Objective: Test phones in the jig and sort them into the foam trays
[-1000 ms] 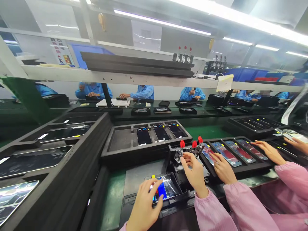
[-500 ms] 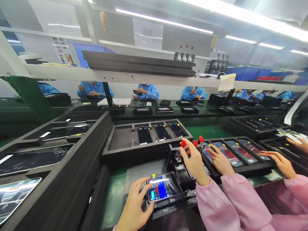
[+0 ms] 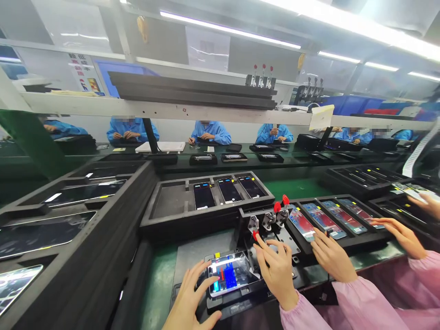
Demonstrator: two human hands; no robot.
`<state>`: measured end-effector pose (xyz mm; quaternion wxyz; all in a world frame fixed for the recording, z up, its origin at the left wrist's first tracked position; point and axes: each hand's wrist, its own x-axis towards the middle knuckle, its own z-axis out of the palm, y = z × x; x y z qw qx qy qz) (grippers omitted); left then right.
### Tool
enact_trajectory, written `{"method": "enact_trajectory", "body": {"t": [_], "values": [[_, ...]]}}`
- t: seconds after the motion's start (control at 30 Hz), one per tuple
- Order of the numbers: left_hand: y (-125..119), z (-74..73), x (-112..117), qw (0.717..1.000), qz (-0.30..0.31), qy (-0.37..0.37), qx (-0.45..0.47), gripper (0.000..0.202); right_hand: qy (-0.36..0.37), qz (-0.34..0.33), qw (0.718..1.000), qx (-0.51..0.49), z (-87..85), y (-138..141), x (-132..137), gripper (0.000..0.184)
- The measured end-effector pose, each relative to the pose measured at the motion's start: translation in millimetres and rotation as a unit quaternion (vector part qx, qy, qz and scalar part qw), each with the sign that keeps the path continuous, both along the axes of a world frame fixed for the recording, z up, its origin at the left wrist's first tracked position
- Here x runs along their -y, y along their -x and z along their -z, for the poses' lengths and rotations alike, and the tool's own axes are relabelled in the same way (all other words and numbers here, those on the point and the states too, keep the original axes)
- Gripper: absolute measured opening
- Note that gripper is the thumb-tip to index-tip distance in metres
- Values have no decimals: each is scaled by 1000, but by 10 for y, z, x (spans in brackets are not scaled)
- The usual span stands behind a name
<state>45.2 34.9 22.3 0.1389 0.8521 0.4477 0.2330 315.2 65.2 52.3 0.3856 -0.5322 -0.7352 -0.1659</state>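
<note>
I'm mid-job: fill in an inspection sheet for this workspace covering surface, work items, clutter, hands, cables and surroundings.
Surface: green bench, partly covered by trays.
Work items: phone lying screen-up and lit in a black base; clamps behind, leftmost red knob down, the other two up.
Clutter: middle tray with three phones; right tray with four; left tray with more.
Left hand: spread at the phone's left end, a finger over the screen; contact unclear.
Right hand: fingers bent, one fingertip at the leftmost knob.
Cables: cord on the shelf; nothing seen across the phone.
Surroundings: co-worker's hand at the right tray; blue-clad workers opposite.
</note>
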Motion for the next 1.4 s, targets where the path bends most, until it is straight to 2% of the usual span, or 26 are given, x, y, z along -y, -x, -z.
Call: {"method": "enact_trajectory", "body": {"t": [0.1, 0.17, 0.3, 0.37, 0.47, 0.63, 0.73, 0.83, 0.97, 1.23, 1.4], "values": [[-6, -11, 3, 1000, 12, 2, -16, 51, 14, -35, 998, -45, 28, -17, 103, 32], [-5, -22, 7, 1000, 13, 7, -20, 56, -5, -52, 994, -95, 75, -35, 224, 33], [2, -51, 5, 999, -7, 31, -9, 77, -61, -50, 984, -161, 203, -58, 449, 28], [3, -65, -8, 999, -17, 35, -3, 79, -75, -44, 982, -170, 263, -54, 514, 24], [-1, -91, -30, 999, -24, 27, -4, 73, -71, -34, 982, -174, 342, -24, 559, 20], [-3, -119, -36, 1000, -9, 6, -20, 51, -62, -26, 980, -187, 433, 40, 573, 13], [10, -96, -38, 1000, -23, 11, -10, 66, -61, -26, 985, -159, 466, 44, 556, 10], [20, -63, -51, 999, -41, 20, -14, 78, -31, -13, 994, -108, 509, 22, 525, 19], [15, -35, -66, 998, -49, 30, -30, 78, -8, -7, 998, -69, 561, -1, 493, 23], [-14, -32, -66, 997, -47, 47, -41, 77, -5, -4, 998, -57, 583, -59, 487, 28], [-6, -30, -74, 996, -52, 53, -43, 74, -26, -20, 999, 36, 699, -172, 466, 37]]}}
